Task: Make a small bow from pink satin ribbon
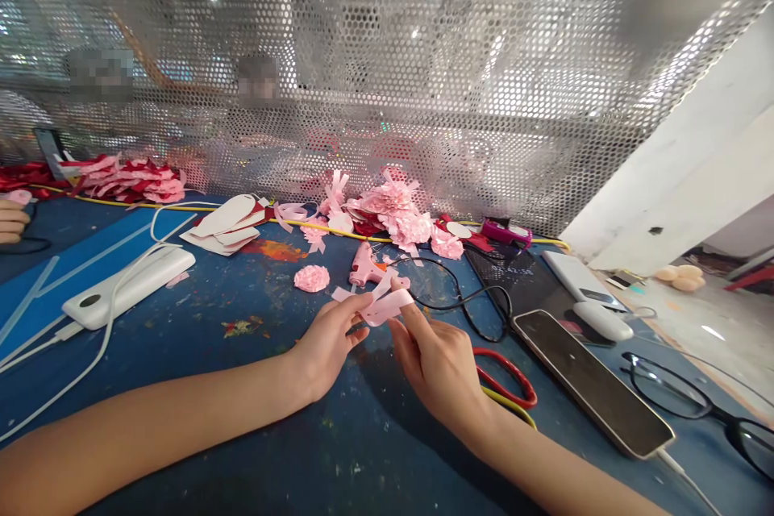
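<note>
A pale pink ribbon (387, 305) is looped between my two hands, above the middle of the blue table. My left hand (330, 339) pinches its left part between thumb and fingers. On the other side, my right hand (439, 355) grips the ribbon's right end near the index fingertip. Just behind the ribbon lies a pink glue gun (364, 264), its front partly hidden by the ribbon and fingers. A round pink ruffled flower piece (312, 278) rests to the left of the glue gun.
Pink ribbon flowers (393, 214) pile against the perforated metal screen (387, 56). White cut-out pieces (226, 222) and a white power strip (130, 286) lie left. Right are red-handled scissors (513, 375), a phone (592, 379) and glasses (671, 387). Another person's hand (12, 219) shows far left.
</note>
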Available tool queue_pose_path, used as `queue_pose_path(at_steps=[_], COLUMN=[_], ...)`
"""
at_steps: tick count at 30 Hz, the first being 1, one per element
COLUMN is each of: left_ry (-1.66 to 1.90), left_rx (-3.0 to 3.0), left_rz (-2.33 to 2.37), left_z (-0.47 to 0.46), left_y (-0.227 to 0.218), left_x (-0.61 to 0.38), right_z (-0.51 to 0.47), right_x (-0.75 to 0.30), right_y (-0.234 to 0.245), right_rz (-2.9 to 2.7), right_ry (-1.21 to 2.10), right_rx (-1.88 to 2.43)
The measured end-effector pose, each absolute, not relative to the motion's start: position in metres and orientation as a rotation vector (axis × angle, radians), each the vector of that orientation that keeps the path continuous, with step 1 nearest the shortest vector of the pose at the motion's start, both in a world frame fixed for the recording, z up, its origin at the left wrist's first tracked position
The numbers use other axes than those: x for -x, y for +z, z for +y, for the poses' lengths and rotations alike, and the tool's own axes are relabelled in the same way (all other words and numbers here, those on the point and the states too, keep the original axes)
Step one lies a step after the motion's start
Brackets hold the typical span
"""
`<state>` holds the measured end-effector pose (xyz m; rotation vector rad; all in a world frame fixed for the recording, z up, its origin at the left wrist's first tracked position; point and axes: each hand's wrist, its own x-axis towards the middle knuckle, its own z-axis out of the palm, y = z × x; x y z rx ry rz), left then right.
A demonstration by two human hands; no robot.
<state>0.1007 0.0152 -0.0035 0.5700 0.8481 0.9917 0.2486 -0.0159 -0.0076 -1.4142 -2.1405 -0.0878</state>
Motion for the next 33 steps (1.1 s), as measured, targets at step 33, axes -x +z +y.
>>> queue_pose_path(at_steps=[33], left_ry=[1.001], left_rx=[-0.828], left_rz=[0.763], left_z=[0.018], left_y=[-0.006], left_x=[-0.098], right_z=[-0.005], right_x=[-0.246], right_y=[0.006], right_rz=[-1.080], right_ry=[1.390], right_rx=[1.186])
